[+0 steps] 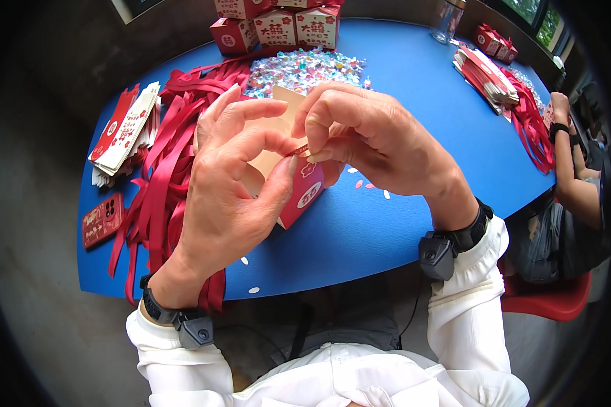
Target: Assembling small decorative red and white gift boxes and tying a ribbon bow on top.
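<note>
A red paper gift box (299, 203) with a white oval emblem is tilted between my hands above the table, its cream inside showing at the raised flaps. My left hand (231, 169) pinches the top edge of a flap between thumb and index finger, the other fingers spread. Close beside it, my right hand (380, 139) has its fingers curled and its thumb pressed on the same narrow edge. My fingers cover part of the box, so its far side is hidden.
Red ribbons (163, 183) trail over the blue table (394, 230). A pile of wrapped candies (305, 68) lies behind my hands, finished boxes (276, 28) behind it. Flat box blanks (125, 136) and a phone (103, 218) lie left. Another person's arm (569, 169) is at right.
</note>
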{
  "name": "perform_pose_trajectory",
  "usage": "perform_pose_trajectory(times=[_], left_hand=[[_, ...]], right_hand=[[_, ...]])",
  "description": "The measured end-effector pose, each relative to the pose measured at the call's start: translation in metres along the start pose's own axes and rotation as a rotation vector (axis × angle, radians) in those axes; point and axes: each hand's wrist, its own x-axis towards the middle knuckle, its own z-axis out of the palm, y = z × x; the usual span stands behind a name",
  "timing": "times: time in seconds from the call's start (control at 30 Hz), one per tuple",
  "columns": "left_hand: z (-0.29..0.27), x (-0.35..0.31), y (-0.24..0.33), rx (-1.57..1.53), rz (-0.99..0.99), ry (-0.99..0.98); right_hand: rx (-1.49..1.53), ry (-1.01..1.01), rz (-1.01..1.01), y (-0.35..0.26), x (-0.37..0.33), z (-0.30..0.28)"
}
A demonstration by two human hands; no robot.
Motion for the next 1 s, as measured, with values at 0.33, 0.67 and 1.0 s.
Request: perform_pose_trajectory(times=[0.33, 0.67, 1.0], left_hand=[[-0.001, -0.004, -0.006, -0.006, -0.001, 0.037], [-0.012, 0.002, -0.01, -0.208, -0.013, 0.155], [-0.037, 0.006, -0.027, -0.397, -0.233, 0.103]], right_hand=[[0.393, -0.024, 0.007, 0.001, 0.005, -0.001], [0.275, -0.471, 0.102, -0.02, 0.005, -0.012], [-0.049, -0.119, 0.288, -0.013, 0.001, 0.002]])
